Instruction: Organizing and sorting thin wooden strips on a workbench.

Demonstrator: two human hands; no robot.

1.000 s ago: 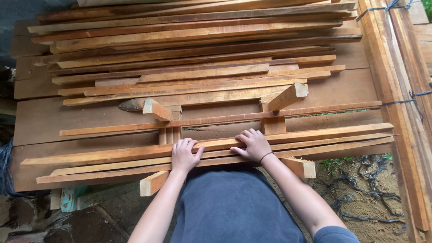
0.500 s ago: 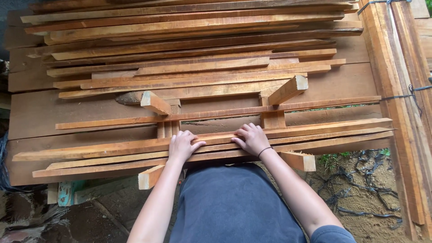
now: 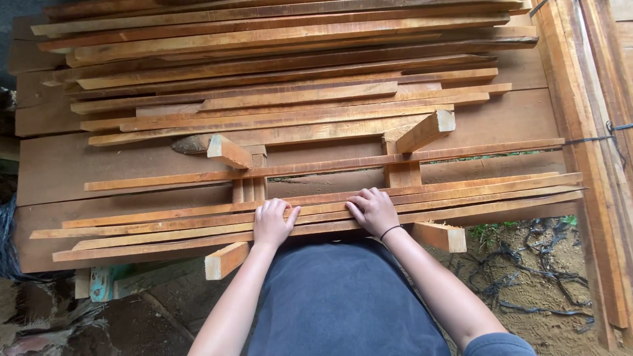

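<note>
Several long thin wooden slats [image 3: 165, 227] lie side by side across two short wooden support blocks at the near edge of a wood stack. My left hand [image 3: 271, 223] rests palm down on these slats, fingers slightly spread. My right hand [image 3: 374, 211], with a dark band on its wrist, presses flat on the same slats a little to the right. One separate slat [image 3: 316, 167] lies farther back, across the same supports. Neither hand grips anything.
A big pile of long rough slats [image 3: 277, 72] fills the back, on wide planks [image 3: 79, 165]. Two loose blocks [image 3: 425, 130] sit tilted on the supports. Tied timber bundles [image 3: 587, 132] run along the right. Sandy ground with black cords [image 3: 527, 277] lies at lower right.
The nearest slats have shifted slightly, their top one sliding rightward under my hands. Both hands stay flat on the slats, moving a little toward me.
</note>
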